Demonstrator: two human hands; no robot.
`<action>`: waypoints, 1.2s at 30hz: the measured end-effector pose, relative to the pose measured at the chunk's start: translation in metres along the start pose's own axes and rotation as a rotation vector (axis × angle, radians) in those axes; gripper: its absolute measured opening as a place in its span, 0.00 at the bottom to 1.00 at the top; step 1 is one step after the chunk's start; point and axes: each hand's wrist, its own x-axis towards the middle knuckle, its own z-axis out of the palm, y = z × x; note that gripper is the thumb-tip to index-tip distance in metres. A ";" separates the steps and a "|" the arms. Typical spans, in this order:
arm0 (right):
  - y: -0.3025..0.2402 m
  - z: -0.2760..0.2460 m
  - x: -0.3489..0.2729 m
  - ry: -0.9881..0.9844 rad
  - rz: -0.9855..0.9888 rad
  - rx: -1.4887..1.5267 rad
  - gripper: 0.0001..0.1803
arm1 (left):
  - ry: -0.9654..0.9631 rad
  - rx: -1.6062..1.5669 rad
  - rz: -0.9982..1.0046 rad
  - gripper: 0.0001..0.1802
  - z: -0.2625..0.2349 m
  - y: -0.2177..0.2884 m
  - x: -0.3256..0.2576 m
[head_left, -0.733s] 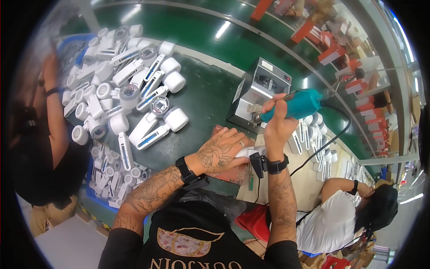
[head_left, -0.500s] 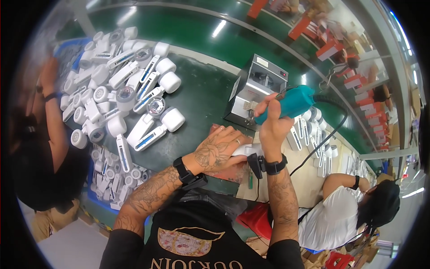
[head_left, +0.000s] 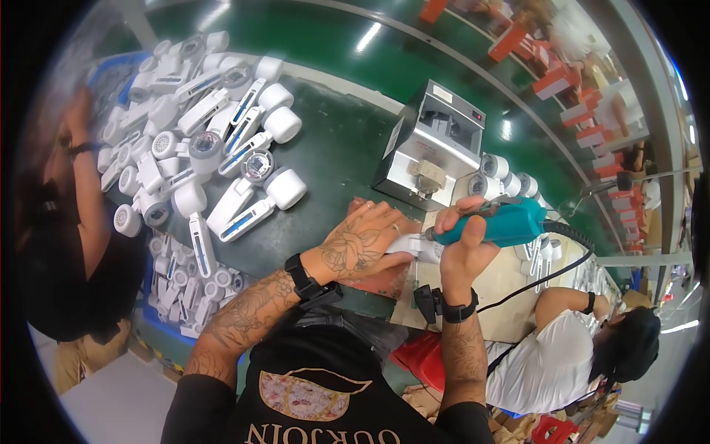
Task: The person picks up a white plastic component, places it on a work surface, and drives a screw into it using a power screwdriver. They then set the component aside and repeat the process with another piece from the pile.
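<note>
My right hand is wrapped round a teal electric screwdriver, held nearly level with its tip pointing left. The tip is at a white plastic handheld device, seemingly touching it, though the exact contact is too small to tell. My left hand holds that device down from the left, over a reddish-brown mat. Part of the device is hidden beneath my fingers. A black cable runs from the screwdriver's back end.
A boxy metal machine, apparently a screw feeder, stands beyond my hands. Similar white devices are heaped at left; more stand at right. A co-worker's arm is at the left edge; another person in a white shirt is at right.
My right hand has lowered the screwdriver from above, bringing its tip down to the white device. My left hand stays on the device. The view has shifted slightly.
</note>
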 end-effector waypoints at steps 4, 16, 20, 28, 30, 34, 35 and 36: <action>0.007 0.001 -0.006 -0.005 0.030 0.020 0.25 | -0.040 -0.002 0.000 0.26 -0.001 0.002 0.001; 0.003 0.005 0.008 -0.027 0.129 0.036 0.23 | -0.029 0.054 -0.008 0.26 -0.002 0.000 0.000; -0.003 0.023 0.034 0.036 -0.071 -0.044 0.24 | 0.024 0.070 0.011 0.26 0.002 0.001 -0.003; 0.025 0.024 0.056 0.008 -0.122 -0.037 0.17 | 0.004 -0.001 0.017 0.25 -0.004 0.005 -0.002; 0.022 0.024 0.053 0.013 -0.117 -0.029 0.17 | -0.019 -0.028 0.000 0.25 -0.010 0.009 -0.002; -0.002 0.027 0.031 -0.003 -0.043 0.010 0.20 | 0.035 -0.004 -0.015 0.24 -0.005 0.003 -0.006; -0.010 0.021 0.017 0.043 -0.062 0.025 0.23 | 0.050 -0.002 0.002 0.25 -0.002 0.004 -0.004; -0.012 0.010 0.007 0.023 -0.027 0.120 0.27 | 0.066 0.004 0.015 0.25 0.000 0.003 -0.003</action>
